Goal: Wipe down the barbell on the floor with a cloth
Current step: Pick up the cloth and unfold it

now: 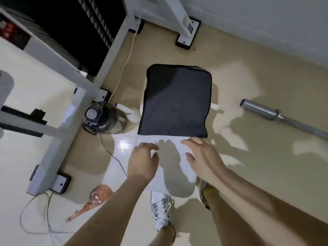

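Note:
A dark grey cloth (177, 102) lies spread flat over the far part of a white seat (177, 176) right in front of me. My left hand (143, 160) and my right hand (204, 157) hover side by side over the bare white part, just short of the cloth's near edge. Both have loose, spread fingers and hold nothing, and they cast shadows on the seat. The grey steel barbell (284, 119) lies on the tan floor at the right, with its sleeve end pointing at the seat. The rest of the bar runs out of view.
A dark water jug (103, 118) and a white spray bottle (127, 112) stand left of the seat. A white metal rack (58, 139) fills the left side, with a cable (122, 71) trailing past it. A pink plastic bottle (99, 194) lies near my shoe (161, 208).

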`<act>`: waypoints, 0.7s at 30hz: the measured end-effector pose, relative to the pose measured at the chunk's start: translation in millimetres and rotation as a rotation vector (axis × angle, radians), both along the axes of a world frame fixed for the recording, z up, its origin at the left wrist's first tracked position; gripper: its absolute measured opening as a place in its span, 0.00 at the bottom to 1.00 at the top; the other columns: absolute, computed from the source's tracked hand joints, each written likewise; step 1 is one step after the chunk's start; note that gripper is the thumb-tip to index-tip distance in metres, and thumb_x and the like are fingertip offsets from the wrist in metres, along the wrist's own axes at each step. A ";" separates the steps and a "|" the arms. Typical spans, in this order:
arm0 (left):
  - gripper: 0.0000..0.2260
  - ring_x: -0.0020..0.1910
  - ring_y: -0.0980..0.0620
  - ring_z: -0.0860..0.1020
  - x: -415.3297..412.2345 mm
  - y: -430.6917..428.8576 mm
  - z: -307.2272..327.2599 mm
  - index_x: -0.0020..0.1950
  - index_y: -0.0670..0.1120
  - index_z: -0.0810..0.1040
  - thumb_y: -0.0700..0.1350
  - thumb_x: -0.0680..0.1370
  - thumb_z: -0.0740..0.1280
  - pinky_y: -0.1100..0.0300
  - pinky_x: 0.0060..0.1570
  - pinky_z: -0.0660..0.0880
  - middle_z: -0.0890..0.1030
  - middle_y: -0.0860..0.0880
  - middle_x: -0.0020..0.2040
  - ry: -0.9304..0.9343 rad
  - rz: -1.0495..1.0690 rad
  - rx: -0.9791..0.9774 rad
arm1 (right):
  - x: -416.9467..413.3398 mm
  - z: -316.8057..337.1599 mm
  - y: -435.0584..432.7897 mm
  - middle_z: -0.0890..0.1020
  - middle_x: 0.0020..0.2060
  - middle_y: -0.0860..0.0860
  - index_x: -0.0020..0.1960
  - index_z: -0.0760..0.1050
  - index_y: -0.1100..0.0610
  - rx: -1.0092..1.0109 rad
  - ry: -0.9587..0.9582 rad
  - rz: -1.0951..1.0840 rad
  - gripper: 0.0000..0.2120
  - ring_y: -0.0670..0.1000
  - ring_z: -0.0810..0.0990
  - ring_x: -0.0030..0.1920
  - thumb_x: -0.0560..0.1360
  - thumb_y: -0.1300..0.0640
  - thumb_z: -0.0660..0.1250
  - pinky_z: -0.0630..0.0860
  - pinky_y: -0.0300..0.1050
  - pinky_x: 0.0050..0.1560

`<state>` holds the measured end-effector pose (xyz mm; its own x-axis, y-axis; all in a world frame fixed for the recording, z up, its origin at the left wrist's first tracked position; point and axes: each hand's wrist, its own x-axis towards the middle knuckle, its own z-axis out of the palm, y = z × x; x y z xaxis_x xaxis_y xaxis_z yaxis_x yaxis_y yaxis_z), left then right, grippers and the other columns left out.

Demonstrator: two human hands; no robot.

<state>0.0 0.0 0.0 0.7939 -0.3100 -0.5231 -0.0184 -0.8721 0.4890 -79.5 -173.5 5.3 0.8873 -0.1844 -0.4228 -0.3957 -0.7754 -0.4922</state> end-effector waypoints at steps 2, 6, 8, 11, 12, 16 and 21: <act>0.15 0.60 0.48 0.70 13.3 -14.0 -33.9 0.62 0.50 0.75 0.41 0.76 0.63 0.58 0.54 0.71 0.74 0.51 0.63 -0.110 -0.089 0.088 | 13.8 -36.5 -5.0 0.73 0.64 0.47 0.68 0.68 0.51 -0.065 -0.047 0.112 0.23 0.55 0.71 0.61 0.74 0.59 0.63 0.74 0.52 0.53; 0.17 0.60 0.45 0.69 40.7 -29.6 -83.6 0.64 0.51 0.74 0.43 0.75 0.65 0.54 0.50 0.73 0.73 0.50 0.63 -0.211 -0.149 0.193 | 38.2 -88.3 -15.4 0.76 0.60 0.48 0.66 0.70 0.53 -0.165 -0.043 0.167 0.23 0.55 0.75 0.56 0.72 0.59 0.67 0.76 0.52 0.47; 0.12 0.56 0.46 0.71 47.0 -32.6 -93.7 0.58 0.51 0.79 0.44 0.76 0.64 0.54 0.45 0.71 0.76 0.50 0.57 -0.277 -0.146 0.249 | 44.0 -101.7 -21.0 0.79 0.52 0.49 0.57 0.76 0.54 -0.218 -0.038 0.173 0.18 0.55 0.77 0.49 0.67 0.59 0.73 0.76 0.50 0.42; 0.09 0.53 0.47 0.72 55.8 -44.4 -89.1 0.52 0.51 0.80 0.44 0.77 0.61 0.54 0.47 0.61 0.78 0.50 0.51 -0.319 -0.156 0.300 | 49.8 -108.3 -24.6 0.79 0.40 0.48 0.42 0.78 0.53 -0.265 -0.040 0.173 0.15 0.54 0.76 0.41 0.59 0.60 0.78 0.74 0.47 0.36; 0.08 0.53 0.47 0.72 57.1 -50.0 -80.0 0.51 0.50 0.79 0.43 0.78 0.60 0.54 0.48 0.60 0.78 0.50 0.50 -0.300 -0.141 0.275 | 50.9 -105.4 -26.3 0.79 0.39 0.49 0.42 0.78 0.54 -0.244 -0.053 0.166 0.13 0.54 0.76 0.41 0.60 0.59 0.77 0.75 0.47 0.35; 0.09 0.37 0.47 0.75 52.4 -78.5 -12.3 0.45 0.46 0.71 0.44 0.81 0.55 0.53 0.40 0.71 0.78 0.49 0.36 -0.110 -0.021 -0.058 | 46.0 -74.3 -43.6 0.76 0.43 0.54 0.48 0.75 0.55 -0.108 -0.082 -0.007 0.13 0.58 0.74 0.45 0.65 0.56 0.73 0.75 0.51 0.38; 0.12 0.26 0.51 0.66 24.1 -128.2 78.6 0.39 0.51 0.67 0.52 0.81 0.55 0.54 0.29 0.64 0.68 0.55 0.26 0.244 0.122 -0.376 | 29.8 -9.0 -95.4 0.75 0.39 0.52 0.44 0.71 0.54 0.363 -0.151 -0.687 0.04 0.53 0.73 0.42 0.74 0.62 0.64 0.68 0.45 0.40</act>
<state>24.1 -128.2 78.6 0.7039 -0.4260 -0.5684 0.2279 -0.6225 0.7487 -49.6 -268.9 -3.7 0.6771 -0.5853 -0.4460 -0.6367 -0.1620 -0.7539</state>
